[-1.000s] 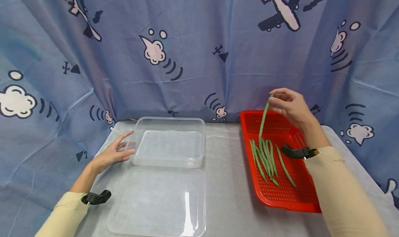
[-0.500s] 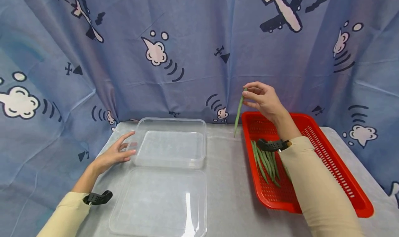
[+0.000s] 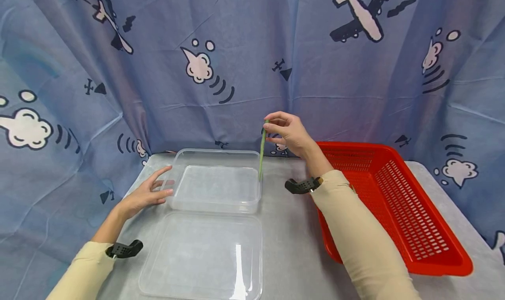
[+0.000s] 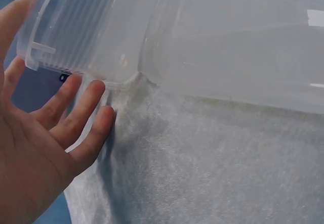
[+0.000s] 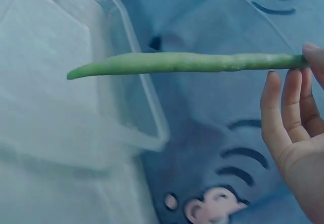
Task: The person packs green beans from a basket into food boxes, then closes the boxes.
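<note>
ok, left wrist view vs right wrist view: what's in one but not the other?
Left wrist only: the palm of the left hand, fingers spread.
Right wrist only: the right hand and the green bean it pinches by one end.
Both: part of the clear container and the blue curtain; what look like left fingertips also peek in at the right wrist view's top edge.

"Where do your cameras look from?"
"My head, facing forward and down over the table [image 3: 289,247]; up close, from each wrist, past my left hand [image 4: 40,138] and right hand [image 5: 306,158]. All three share the clear plastic container [image 3: 213,206]."
</note>
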The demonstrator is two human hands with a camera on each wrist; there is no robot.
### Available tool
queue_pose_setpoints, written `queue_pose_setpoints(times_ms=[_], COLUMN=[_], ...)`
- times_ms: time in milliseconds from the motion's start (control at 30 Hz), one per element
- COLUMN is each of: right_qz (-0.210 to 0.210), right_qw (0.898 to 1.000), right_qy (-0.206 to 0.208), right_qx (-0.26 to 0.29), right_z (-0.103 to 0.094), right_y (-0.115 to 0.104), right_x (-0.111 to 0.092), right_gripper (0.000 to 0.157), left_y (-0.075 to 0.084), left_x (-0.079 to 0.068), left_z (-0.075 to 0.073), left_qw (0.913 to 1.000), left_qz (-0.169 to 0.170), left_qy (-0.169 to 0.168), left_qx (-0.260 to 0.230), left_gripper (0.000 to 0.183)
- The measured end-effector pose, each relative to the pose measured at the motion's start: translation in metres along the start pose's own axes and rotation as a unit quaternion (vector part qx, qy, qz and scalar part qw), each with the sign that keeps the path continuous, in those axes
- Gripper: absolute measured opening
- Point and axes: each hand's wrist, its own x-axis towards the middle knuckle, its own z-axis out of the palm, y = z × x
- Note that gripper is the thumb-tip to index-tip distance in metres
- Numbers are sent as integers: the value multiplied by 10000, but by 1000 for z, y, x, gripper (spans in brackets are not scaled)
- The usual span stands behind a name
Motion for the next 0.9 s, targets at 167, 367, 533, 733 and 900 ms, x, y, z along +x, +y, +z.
queue_pose_setpoints(times_ms=[167,367,533,733,900], right_qz=[302,648,937,1140,1126], right_qw=[9995,9977,9949,9923,9914], right_qy=[-54,-210,-377,-458,-542], right_qx=[-13,-43,62,-127,-394], right_z=[23,41,53,63,64], right_y=[18,42,58,72,76], right_x=[6,8,7,6,6], right_gripper=[16,23,32,34,28], left_y=[-3,-6,-5,-4,-4], left_x=[3,4,3,2,2], left_z=[-1,-1,-1,-2,-2], left_qw=[9999,9997,9997,9997,9997], left_qz=[141,221,218,247,246], left_qy=[39,71,76,80,38], left_qx=[5,-23,-2,-5,-50], left_gripper=[82,83,84,83,82])
